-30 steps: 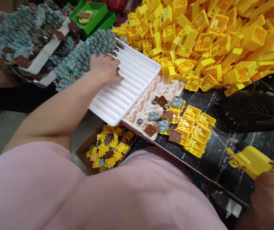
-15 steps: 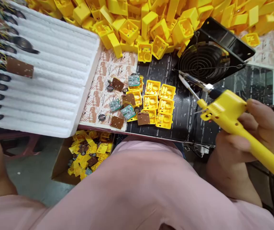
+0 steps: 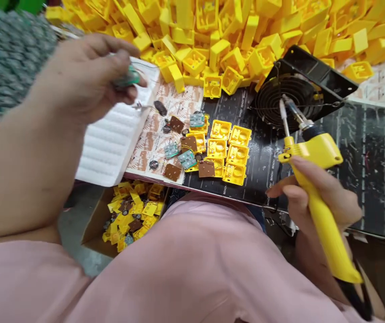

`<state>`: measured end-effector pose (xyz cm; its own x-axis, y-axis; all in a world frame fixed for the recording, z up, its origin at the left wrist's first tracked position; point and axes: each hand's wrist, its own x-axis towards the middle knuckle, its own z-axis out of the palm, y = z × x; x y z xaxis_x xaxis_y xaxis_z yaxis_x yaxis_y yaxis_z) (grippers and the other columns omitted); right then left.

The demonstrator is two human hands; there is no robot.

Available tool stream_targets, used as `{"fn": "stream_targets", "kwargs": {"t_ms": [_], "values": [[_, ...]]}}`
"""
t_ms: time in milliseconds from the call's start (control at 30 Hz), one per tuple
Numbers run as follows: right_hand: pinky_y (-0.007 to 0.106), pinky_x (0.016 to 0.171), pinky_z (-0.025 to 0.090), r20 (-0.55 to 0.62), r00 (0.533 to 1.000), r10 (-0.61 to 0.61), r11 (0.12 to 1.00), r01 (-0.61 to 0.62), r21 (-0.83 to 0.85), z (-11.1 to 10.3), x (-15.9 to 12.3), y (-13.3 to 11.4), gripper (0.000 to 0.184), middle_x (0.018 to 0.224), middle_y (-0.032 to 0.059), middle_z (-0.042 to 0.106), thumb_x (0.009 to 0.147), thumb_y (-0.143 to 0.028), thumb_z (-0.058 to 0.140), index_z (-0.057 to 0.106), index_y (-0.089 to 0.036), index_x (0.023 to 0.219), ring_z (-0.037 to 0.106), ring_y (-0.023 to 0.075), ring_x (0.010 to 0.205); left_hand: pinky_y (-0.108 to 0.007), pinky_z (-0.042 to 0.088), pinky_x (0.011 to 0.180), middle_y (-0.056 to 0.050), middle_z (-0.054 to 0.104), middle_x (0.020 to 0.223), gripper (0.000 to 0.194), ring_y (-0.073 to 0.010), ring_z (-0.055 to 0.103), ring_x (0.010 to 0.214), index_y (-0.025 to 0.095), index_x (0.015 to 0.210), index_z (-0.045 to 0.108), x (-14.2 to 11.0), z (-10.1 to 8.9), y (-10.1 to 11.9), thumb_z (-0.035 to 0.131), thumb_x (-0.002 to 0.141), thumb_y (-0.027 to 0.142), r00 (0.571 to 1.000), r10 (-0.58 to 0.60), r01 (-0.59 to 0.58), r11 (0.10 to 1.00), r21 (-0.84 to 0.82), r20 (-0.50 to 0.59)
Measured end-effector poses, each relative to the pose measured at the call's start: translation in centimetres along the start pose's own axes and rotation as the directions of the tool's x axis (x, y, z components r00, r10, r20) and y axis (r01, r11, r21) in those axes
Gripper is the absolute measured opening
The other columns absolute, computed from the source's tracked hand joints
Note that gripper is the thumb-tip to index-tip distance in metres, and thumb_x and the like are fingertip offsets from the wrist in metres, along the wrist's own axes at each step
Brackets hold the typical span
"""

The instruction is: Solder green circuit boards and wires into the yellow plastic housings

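My left hand (image 3: 91,76) is raised over the white foam tray (image 3: 103,152), fingers pinched on a small green circuit board (image 3: 127,80). A blurred dark round part (image 3: 160,107) is just to its right; whether a wire joins them I cannot tell. My right hand (image 3: 326,197) grips a yellow soldering gun (image 3: 323,215), its tip pointing up in front of the black fan (image 3: 288,96). Between the hands lie open yellow cases (image 3: 217,148) in rows, with brown boards (image 3: 206,169) and green circuit boards (image 3: 187,159) on and beside some of them.
A heap of yellow cases (image 3: 219,54) fills the back of the bench. Grey-green parts (image 3: 20,58) are piled at the far left. Below the bench edge, a cardboard box (image 3: 94,224) holds yellow pieces and boards. The dark mat (image 3: 259,166) lies under the cases.
My left hand has come into view at upper left with a green circuit board. My right hand has turned the soldering gun more upright and moved it left. The view has shifted.
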<state>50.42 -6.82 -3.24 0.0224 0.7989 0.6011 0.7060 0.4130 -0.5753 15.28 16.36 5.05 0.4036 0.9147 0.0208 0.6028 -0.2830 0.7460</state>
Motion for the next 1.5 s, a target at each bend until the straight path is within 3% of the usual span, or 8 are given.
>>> {"fn": "stream_targets", "kwargs": {"t_ms": [133, 267, 500, 667, 767, 900, 1100, 1500], "values": [[0.022, 0.066, 0.068, 0.083, 0.981, -0.178, 0.984, 0.18, -0.016, 0.9, 1.8, -0.4, 0.048, 0.088, -0.0052, 0.083, 0.095, -0.006, 0.077, 0.074, -0.034, 0.134, 0.08, 0.0177, 0.066, -0.031, 0.053, 0.078, -0.015, 0.075, 0.115, 0.057, -0.0086, 0.067, 0.086, 0.002, 0.154, 0.046, -0.6, 3.1, 3.0, 0.045, 0.113, 0.04, 0.972, -0.052, 0.088, 0.985, -0.145, 0.23], [0.032, 0.094, 0.071, 0.077, 0.979, -0.19, 0.982, 0.189, 0.018, 2.5, 3.6, -1.4, 0.047, 0.125, 0.0063, 0.083, 0.094, -0.01, 0.081, 0.065, -0.032, 0.132, 0.083, 0.0237, 0.109, -0.027, 0.052, 0.059, -0.016, 0.08, 0.115, 0.036, -0.0151, 0.075, 0.083, 0.013, 0.136, 0.063, -1.1, 6.7, 4.0, 0.05, 0.104, 0.025, 0.896, 0.008, 0.166, 0.921, -0.353, 0.443], [0.041, 0.104, 0.069, 0.006, 0.994, -0.109, 0.989, 0.108, 0.102, 5.8, 3.8, -0.6, 0.052, 0.138, 0.0106, 0.078, 0.092, -0.037, 0.09, 0.06, -0.028, 0.132, 0.079, 0.0269, 0.123, -0.027, 0.051, 0.056, -0.01, 0.076, 0.104, 0.024, -0.0145, 0.07, 0.073, 0.02, 0.115, 0.059, -2.9, 11.2, 3.9, 0.061, 0.092, 0.025, 0.882, -0.059, 0.296, 0.842, -0.451, 0.468], [0.027, 0.085, 0.069, -0.019, 0.999, 0.045, 0.962, -0.039, 0.27, 7.3, 4.0, -0.7, 0.034, 0.108, -0.0022, 0.083, 0.1, -0.022, 0.078, 0.06, -0.03, 0.127, 0.083, 0.0171, 0.09, -0.03, 0.06, 0.07, -0.002, 0.072, 0.09, 0.032, -0.0153, 0.07, 0.075, 0.021, 0.108, 0.062, -4.0, 11.1, 3.7, 0.073, 0.084, 0.039, 0.877, 0.013, 0.212, 0.886, -0.412, 0.48], [0.025, 0.084, 0.068, -0.024, 0.999, 0.021, 0.959, -0.013, 0.282, 7.3, 4.4, -1.2, 0.037, 0.098, -0.0065, 0.082, 0.099, -0.013, 0.076, 0.061, -0.031, 0.128, 0.083, 0.0147, 0.086, -0.04, 0.063, 0.089, -0.007, 0.077, 0.102, 0.038, -0.0249, 0.076, 0.097, 0.021, 0.113, 0.069, -4.2, 10.1, 4.0, 0.07, 0.089, 0.05, 0.903, 0.139, -0.118, 0.99, -0.075, 0.407], [0.026, 0.082, 0.07, -0.036, 0.995, -0.096, 0.977, 0.101, 0.19, 6.9, 4.7, -1.8, 0.039, 0.104, -0.0057, 0.083, 0.098, -0.013, 0.078, 0.065, -0.032, 0.129, 0.082, 0.0151, 0.084, -0.046, 0.057, 0.111, -0.013, 0.076, 0.137, 0.047, -0.0333, 0.07, 0.131, 0.019, 0.131, 0.072, -3.9, 10.2, 4.9, 0.07, 0.093, 0.046, 0.898, 0.346, -0.394, 0.908, 0.144, 0.273], [0.031, 0.083, 0.072, -0.087, 0.981, -0.173, 0.98, 0.18, 0.079, 5.3, 4.3, -2.0, 0.045, 0.109, -0.0026, 0.084, 0.095, -0.009, 0.082, 0.067, -0.032, 0.13, 0.084, 0.0187, 0.091, -0.026, 0.057, 0.075, 0.0, 0.084, 0.09, 0.035, -0.0151, 0.077, 0.074, 0.021, 0.128, 0.079, -2.4, 12.1, 6.0, 0.059, 0.099, 0.024, 0.827, 0.177, -0.156, 0.984, -0.085, 0.534], [0.02, 0.062, 0.055, 0.052, 0.982, -0.184, 0.969, 0.19, -0.156, -1.6, 1.0, 0.2, 0.011, 0.086, -0.0059, 0.083, 0.101, -0.024, 0.081, 0.077, -0.025, 0.11, 0.072, 0.0087, 0.059, -0.053, 0.052, 0.113, -0.014, 0.078, 0.131, 0.046, -0.0349, 0.071, 0.123, 0.018, 0.134, 0.079, -2.6, 10.9, 5.0, 0.067, 0.098, 0.045, 0.859, 0.206, -0.413, 0.82, 0.396, 0.469]]}}
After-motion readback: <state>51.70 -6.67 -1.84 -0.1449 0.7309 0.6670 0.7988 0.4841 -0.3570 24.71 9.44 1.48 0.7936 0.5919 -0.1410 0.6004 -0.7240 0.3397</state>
